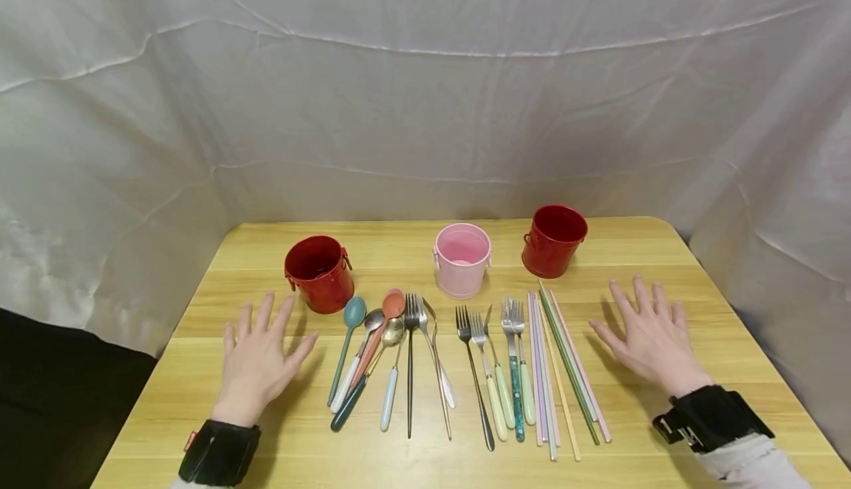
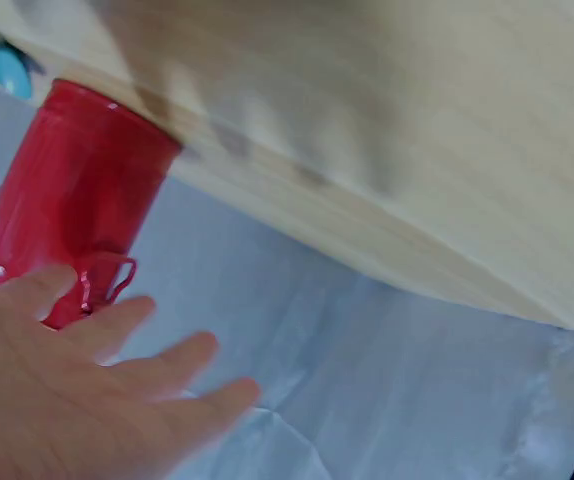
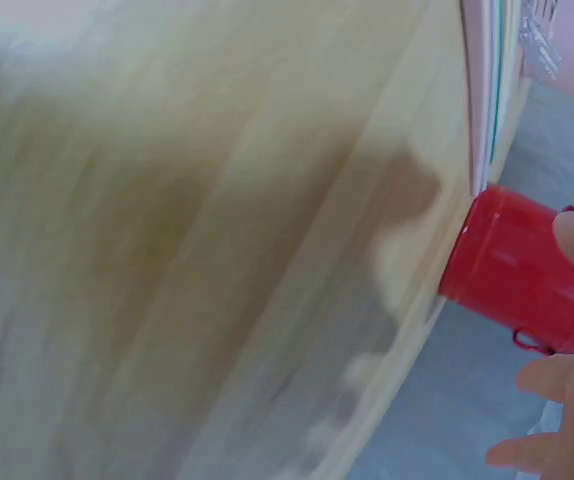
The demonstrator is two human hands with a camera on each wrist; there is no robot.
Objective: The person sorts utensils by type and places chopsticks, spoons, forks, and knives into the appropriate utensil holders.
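Observation:
My left hand [image 1: 255, 363], fingers spread, hovers over the table just in front of the left red bucket [image 1: 320, 275]. Its palm and straight fingers show in the left wrist view, holding nothing. On the other side my right hand [image 1: 648, 337] is spread the same way, to the right of the chopsticks [image 1: 565, 371] and in front of the right red bucket [image 1: 555, 241]. Between the hands, spoons such as a teal spoon [image 1: 354, 313] lie at the left. Several forks, among them a black fork [image 1: 463, 319], lie in the middle.
A pink bucket [image 1: 462, 260] stands at the back middle between the red ones. The wooden table [image 1: 399, 467] ends at a pale cloth curtain [image 1: 465, 120] behind and at both sides. A dark area [image 1: 60, 400] lies beyond the left edge.

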